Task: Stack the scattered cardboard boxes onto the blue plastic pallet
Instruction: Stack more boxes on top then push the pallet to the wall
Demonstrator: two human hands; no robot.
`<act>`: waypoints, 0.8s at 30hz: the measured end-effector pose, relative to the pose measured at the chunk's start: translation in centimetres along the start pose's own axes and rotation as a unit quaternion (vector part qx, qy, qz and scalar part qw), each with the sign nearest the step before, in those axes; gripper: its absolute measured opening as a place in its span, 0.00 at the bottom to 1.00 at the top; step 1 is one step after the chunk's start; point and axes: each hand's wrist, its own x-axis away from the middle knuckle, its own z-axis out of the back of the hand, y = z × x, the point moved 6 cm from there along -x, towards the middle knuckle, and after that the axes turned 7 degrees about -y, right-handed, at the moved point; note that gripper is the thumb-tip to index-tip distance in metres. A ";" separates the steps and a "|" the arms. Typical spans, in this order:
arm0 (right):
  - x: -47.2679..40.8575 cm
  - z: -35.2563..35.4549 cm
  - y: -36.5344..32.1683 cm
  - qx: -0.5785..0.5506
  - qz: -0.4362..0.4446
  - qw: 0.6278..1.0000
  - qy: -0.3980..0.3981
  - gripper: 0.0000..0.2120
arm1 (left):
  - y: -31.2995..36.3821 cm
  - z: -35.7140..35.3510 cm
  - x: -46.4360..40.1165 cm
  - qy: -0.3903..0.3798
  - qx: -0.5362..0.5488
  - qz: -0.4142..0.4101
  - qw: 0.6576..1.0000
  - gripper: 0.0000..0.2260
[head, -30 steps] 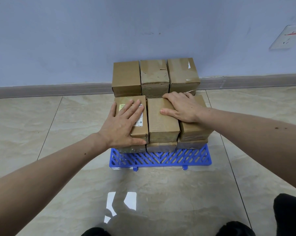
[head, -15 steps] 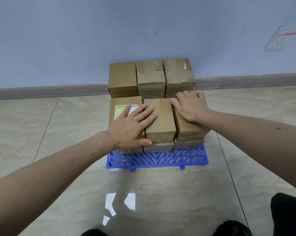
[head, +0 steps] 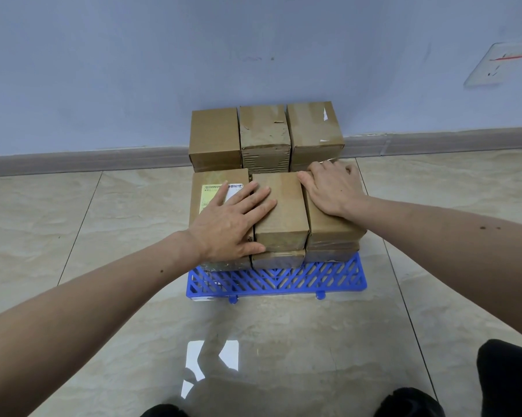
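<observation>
Beige floor tiles; brown taped cardboard boxes [head: 279, 212] (some creased) crowd blue pallet [head: 277, 281], both grips flat, holding nothing

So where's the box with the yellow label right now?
In the head view, the labelled box sits front left on top of the stack, beside the middle box, with the left hand resting flat across both.

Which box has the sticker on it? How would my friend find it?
Start at the blue pallet on the floor by the wall. In the front row of boxes, it is the top left box, under the left hand. It alone carries a yellow and white label; its neighbours are plain brown.
</observation>
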 end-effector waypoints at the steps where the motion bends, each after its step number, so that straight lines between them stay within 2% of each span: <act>1: 0.0 0.1 0.0 -0.003 0.001 1.000 -0.002 0.28 | 0.1 0.1 0.0 0.002 -0.001 0.001 1.000 0.40; 6: -0.9 1.8 0.7 -0.069 0.007 0.998 0.005 0.28 | 1.2 1.5 -0.8 0.029 0.011 -0.007 1.000 0.43; 10: -1.7 2.4 2.8 -0.122 0.011 0.990 -0.071 0.30 | 4.0 2.7 -2.6 0.041 0.008 -0.035 0.998 0.45; 14: -2.1 2.2 4.6 -0.184 -0.001 0.970 -0.161 0.36 | 6.4 3.2 -4.7 0.036 0.011 -0.043 0.998 0.47; 19: -2.6 1.1 6.2 -0.271 -0.041 0.935 -0.227 0.46 | 8.6 3.5 -7.1 0.027 -0.001 -0.034 0.999 0.48; 24: -2.9 -0.3 6.1 -0.311 -0.026 0.909 -0.275 0.43 | 9.4 3.2 -8.3 0.019 -0.007 -0.029 0.999 0.47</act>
